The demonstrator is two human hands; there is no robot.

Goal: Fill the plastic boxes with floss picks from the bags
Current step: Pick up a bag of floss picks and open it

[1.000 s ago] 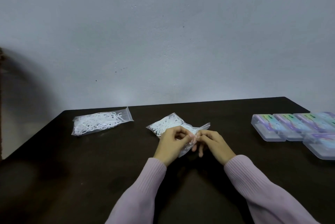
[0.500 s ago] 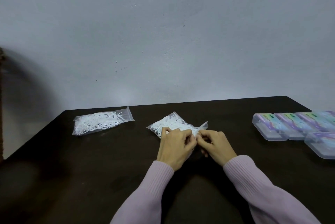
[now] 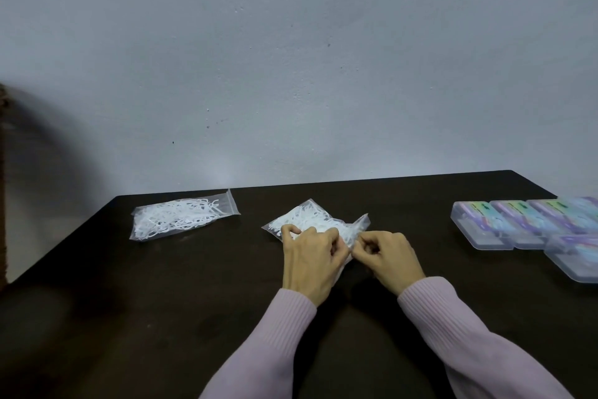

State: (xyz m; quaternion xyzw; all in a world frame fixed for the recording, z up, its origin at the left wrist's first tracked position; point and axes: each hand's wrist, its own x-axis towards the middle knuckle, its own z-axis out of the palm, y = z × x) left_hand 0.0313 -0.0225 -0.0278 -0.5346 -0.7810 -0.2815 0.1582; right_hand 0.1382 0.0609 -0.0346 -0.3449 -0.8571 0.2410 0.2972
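Pinching the near bag (image 3: 315, 220) mouth on the table (image 3: 194, 285), left hand (image 3: 312, 261) and right hand (image 3: 390, 256) risk jerking it open, scattering floss picks (image 3: 307, 216).

On the dark surface (image 3: 194, 301), the left hand (image 3: 310, 256) and right hand (image 3: 393, 256) both pinch a clear bag of floss picks (image 3: 310, 219) near its middle. A second bag (image 3: 181, 217) lies toward the far left corner. Closed plastic boxes (image 3: 530, 224) are grouped at the right edge.
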